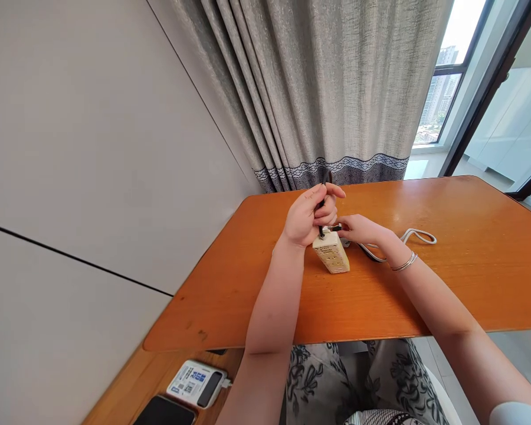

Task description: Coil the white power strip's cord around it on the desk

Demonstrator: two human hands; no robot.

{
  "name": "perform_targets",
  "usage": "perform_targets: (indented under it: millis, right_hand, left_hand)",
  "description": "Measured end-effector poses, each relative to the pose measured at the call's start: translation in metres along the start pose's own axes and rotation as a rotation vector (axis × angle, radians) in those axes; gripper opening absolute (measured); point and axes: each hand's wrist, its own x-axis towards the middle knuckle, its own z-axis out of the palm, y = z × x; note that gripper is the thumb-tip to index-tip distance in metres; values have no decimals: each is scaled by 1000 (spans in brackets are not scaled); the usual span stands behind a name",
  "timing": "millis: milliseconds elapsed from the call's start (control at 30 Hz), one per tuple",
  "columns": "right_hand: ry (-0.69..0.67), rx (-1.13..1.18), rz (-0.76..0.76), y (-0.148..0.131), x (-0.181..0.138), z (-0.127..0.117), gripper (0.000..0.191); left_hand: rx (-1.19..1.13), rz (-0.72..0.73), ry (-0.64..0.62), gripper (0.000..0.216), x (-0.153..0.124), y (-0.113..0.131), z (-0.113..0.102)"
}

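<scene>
A cream-white power strip (pixel 331 254) with rows of sockets stands tilted on the wooden table, its far end raised towards my hands. From that end a black cord (pixel 322 230) rises into my left hand (pixel 308 213), whose fingers are closed around it; the cord's top pokes out above the thumb. My right hand (pixel 357 228) is beside the strip's far end, fingertips pinched on a small dark piece (pixel 336 228) whose kind I cannot make out. Behind my right wrist lies a looped white cable (pixel 420 235), partly hidden by the forearm.
The orange-brown table (pixel 248 283) runs up to a grey curtain (pixel 336 88), with a pale wall (pixel 92 147) along its left. Below its left front edge, a wooden surface holds a white power bank (pixel 193 382) with a cable and a black phone (pixel 163 412).
</scene>
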Motion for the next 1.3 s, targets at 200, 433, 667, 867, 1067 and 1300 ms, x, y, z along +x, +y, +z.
perform_targets:
  millis: [200, 433, 667, 867, 1067, 1300]
  right_hand:
    - [399, 89, -124, 5, 6, 9, 67]
    - [593, 543, -286, 0, 12, 6, 45]
    - [995, 573, -168, 20, 1, -25, 48]
    - [1033, 478, -142, 24, -4, -32, 54]
    - [633, 500, -151, 10, 3, -12, 30]
    - [-169, 40, -45, -12, -4, -1, 16]
  left_hand:
    - [145, 117, -126, 33, 0, 0, -6]
    - [328, 80, -324, 47, -7, -3, -7]
    - [390, 88, -234, 48, 3, -8, -11]
    - [280, 117, -195, 54, 9, -18, -9]
    - [-53, 116, 5, 49, 4, -9, 5]
    - [-176, 222, 233, 48, -2, 10, 5]
